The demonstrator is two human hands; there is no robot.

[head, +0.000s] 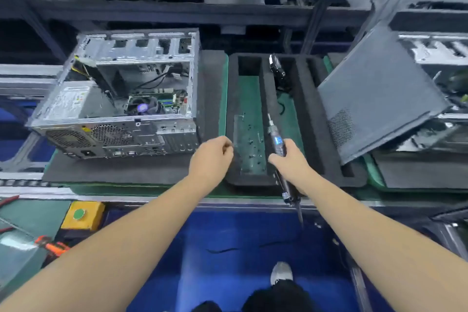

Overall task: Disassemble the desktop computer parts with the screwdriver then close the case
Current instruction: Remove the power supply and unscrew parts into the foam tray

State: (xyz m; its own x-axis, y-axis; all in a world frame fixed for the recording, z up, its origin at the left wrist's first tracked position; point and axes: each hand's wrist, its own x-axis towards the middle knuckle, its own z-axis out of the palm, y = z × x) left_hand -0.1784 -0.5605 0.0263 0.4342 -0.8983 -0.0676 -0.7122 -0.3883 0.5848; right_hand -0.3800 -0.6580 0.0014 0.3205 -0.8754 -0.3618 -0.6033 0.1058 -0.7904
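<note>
An open silver desktop case lies on a black foam mat at the left, its motherboard and fan showing inside. The grey side panel leans tilted at the right. My right hand grips an electric screwdriver, tip pointing away over the black foam tray. My left hand hovers beside the tray's left edge with its fingers curled; whether it pinches anything small I cannot tell. Several loose screws lie in the tray's left slot.
A dark part sits in the tray's middle slot. A second open case stands at the far right. A yellow box with a green button and orange-handled pliers lie at the lower left. Blue floor below.
</note>
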